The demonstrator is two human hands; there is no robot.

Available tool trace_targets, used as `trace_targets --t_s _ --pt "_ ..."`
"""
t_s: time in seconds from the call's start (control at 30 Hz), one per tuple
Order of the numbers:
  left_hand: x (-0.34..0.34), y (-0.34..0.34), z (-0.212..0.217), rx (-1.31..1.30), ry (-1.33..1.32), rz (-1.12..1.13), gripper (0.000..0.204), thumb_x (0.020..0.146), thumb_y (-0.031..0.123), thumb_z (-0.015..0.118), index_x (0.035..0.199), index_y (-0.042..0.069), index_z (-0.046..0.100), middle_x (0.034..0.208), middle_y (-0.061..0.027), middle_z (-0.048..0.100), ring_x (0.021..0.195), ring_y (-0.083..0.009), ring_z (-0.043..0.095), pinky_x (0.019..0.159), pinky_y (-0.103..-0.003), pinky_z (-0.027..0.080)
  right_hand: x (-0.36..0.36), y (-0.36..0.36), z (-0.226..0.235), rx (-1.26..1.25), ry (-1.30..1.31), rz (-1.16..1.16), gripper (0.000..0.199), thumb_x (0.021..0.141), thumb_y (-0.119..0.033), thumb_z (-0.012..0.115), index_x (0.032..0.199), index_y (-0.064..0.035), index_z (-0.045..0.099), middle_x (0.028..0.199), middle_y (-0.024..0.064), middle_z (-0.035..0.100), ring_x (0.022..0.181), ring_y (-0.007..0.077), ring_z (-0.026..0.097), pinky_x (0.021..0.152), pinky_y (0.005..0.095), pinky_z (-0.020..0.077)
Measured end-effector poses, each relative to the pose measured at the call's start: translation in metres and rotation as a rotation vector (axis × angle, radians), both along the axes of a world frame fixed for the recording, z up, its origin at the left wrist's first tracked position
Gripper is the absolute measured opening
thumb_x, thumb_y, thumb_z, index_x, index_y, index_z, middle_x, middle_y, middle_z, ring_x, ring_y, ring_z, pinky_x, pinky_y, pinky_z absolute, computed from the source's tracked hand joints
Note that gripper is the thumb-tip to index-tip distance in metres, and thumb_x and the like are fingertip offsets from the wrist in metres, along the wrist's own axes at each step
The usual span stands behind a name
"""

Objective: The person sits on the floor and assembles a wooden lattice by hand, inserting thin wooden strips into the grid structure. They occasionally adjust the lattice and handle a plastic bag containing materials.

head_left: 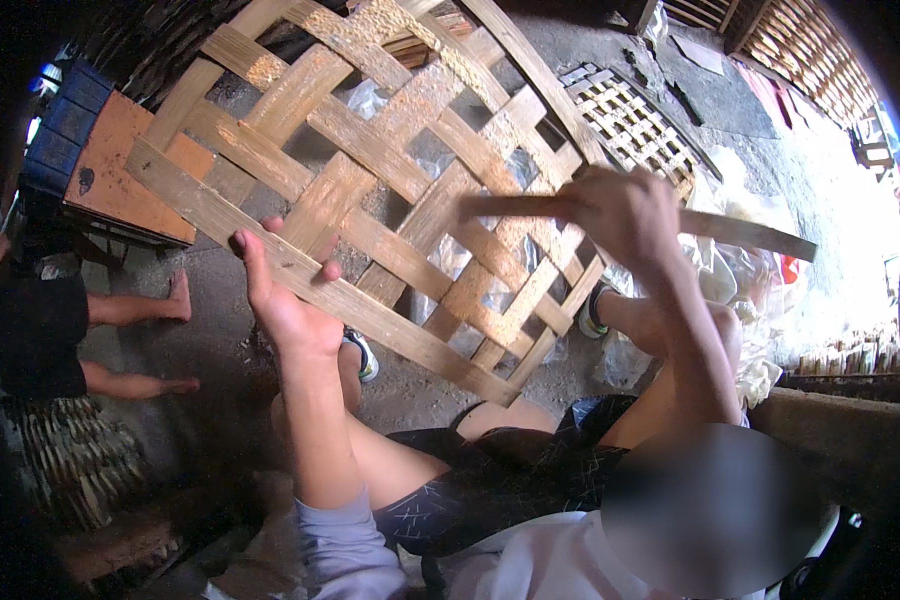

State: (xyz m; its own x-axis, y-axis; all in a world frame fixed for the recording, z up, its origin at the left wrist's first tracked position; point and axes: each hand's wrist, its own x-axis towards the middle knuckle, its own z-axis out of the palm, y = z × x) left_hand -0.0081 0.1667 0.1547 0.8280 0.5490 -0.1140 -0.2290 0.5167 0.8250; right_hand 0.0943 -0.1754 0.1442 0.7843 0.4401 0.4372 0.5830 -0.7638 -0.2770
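Observation:
A large woven lattice panel (355, 215) of flat wood or bamboo strips in a wooden frame tilts up in front of me. A crumbly tan coating covers many of its strips. My left hand (295, 310) grips the lower frame rail, with the thumb and fingertips showing around it. Over the panel's right side, my right hand (625, 220) is closed around a long flat wooden stick (745, 232). One end of the stick crosses in front of the lattice, blurred by motion. Whether that end touches the strips I cannot tell.
Another woven panel (635, 125) lies on the floor beyond. Clear plastic bags (740, 245) are heaped at the right. To the left stand an orange-brown table (120, 165) and a blue crate (65, 125), near another person's bare legs (135, 305).

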Motion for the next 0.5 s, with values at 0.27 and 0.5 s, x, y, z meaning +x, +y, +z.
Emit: trace_targets --t_s 0.27,0.5 --pt "0.001 -0.002 0.007 0.08 0.044 -0.041 0.05 0.103 0.062 0.057 0.12 0.015 0.056 0.115 -0.0076 0.063 0.093 -0.0272 0.068 0.056 -0.031 0.05 -0.009 0.031 0.017 -0.24 -0.055 0.064 0.022 0.085 -0.047 0.081 0.09 -0.0261 0.083 0.083 -0.0089 0.072 0.066 0.0165 0.062 0.067 0.0322 0.0524" --pt "0.003 -0.008 0.018 0.157 0.081 -0.041 0.048 0.106 0.065 0.049 0.118 0.018 0.057 0.101 -0.0097 0.067 0.06 -0.0203 0.06 0.053 -0.031 0.049 -0.001 0.032 0.012 -0.174 -0.122 0.245 0.023 0.084 -0.045 0.083 0.088 -0.0229 0.083 0.081 -0.0087 0.073 0.067 0.0132 0.065 0.065 0.031 0.0512"
